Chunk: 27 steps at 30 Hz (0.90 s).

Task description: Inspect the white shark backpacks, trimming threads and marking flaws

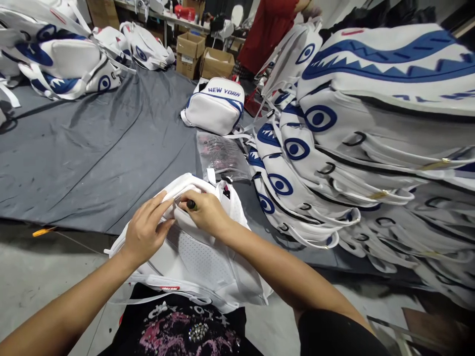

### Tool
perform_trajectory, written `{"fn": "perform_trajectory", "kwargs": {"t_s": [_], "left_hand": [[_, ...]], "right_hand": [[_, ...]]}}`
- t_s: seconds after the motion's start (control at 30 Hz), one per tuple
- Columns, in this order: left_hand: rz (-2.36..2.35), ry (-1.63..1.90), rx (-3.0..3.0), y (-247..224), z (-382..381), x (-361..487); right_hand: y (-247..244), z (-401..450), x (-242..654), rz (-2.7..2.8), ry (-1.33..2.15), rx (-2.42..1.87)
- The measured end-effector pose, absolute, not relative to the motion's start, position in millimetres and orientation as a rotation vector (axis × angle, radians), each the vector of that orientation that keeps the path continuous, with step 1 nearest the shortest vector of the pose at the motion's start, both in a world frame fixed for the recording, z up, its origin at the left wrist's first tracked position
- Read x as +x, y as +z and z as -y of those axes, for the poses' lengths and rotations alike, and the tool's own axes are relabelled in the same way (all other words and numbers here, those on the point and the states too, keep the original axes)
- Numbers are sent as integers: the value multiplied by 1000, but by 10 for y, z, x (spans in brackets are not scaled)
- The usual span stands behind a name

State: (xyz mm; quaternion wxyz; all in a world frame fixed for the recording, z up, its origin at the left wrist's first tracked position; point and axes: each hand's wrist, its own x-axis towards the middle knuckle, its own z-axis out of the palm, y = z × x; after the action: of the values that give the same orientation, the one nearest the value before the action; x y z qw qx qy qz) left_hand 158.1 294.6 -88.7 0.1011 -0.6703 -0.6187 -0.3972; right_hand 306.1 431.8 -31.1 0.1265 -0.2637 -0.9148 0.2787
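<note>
A white backpack [200, 257] lies at the table's front edge, against my body, with its dotted mesh panel facing up. My left hand [148, 225] presses on its upper left part, its fingers closed on a fold of the white fabric. Close beside it, my right hand [203, 211] grips a small tool with a dark rounded end [191, 204]; its kind does not show. The tool's other end is hidden by the fingers and the fabric. Just beyond the backpack lies a clear plastic bag [222, 155] with dark and pinkish contents.
White backpacks with blue eyes and teeth [319, 118] are stacked high on the right. A small white bag [217, 106] marked NEW YORK sits ahead on the grey-covered table [92, 163]. More bags [74, 64] lie far left. Behind are cardboard boxes [190, 52] and a person in red [265, 34].
</note>
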Motion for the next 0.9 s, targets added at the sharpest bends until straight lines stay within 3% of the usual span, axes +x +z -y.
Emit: {"fn": "perform_trajectory", "kwargs": {"t_s": [0.2, 0.4, 0.7, 0.9], "left_hand": [[1869, -1191, -1991, -891, -2972, 1578], [1880, -1182, -1992, -869, -2979, 1604], [1943, -1209, -1958, -888, -2958, 1580], [2746, -544, -1790, -720, -3017, 1407]], "right_hand": [[-322, -4253, 2962, 2525, 820, -955], [-380, -4328, 3118, 2629, 902, -671], [-197, -4227, 3024, 3119, 164, -616], [-221, -4247, 3271, 3285, -46, -616]]}}
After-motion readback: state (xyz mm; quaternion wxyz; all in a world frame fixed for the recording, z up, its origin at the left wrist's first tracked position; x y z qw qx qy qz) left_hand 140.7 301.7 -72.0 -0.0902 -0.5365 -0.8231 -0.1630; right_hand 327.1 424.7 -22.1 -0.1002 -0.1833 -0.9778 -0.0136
